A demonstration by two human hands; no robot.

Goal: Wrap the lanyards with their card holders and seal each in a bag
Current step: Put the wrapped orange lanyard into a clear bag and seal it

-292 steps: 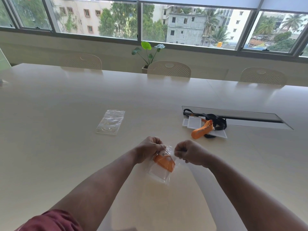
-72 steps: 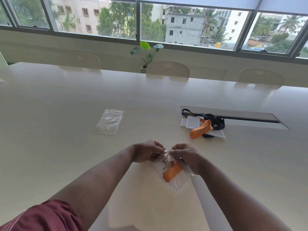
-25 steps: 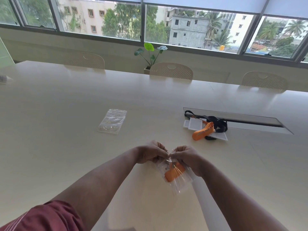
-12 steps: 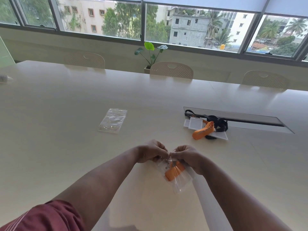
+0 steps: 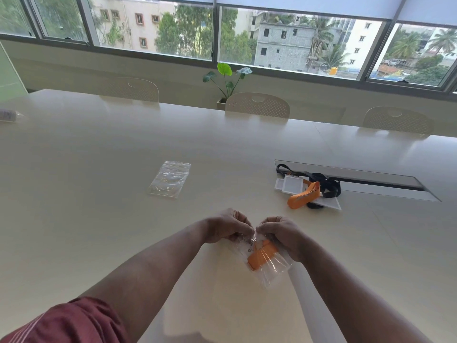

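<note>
Lanyard [image 5: 261, 253], orange, sits inside clear bag [image 5: 269, 268] just above the table [image 5: 99, 219]. My left hand [image 5: 226, 227] and right hand [image 5: 280, 232] both pinch the bag's top edge, fingers curled.

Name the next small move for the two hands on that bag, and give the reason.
Probably run the pinch outward along the bag's top edge. Both the left hand and right hand pinch the clear bag at its mouth, with the orange lanyard already inside, so sealing looks unfinished.
</note>
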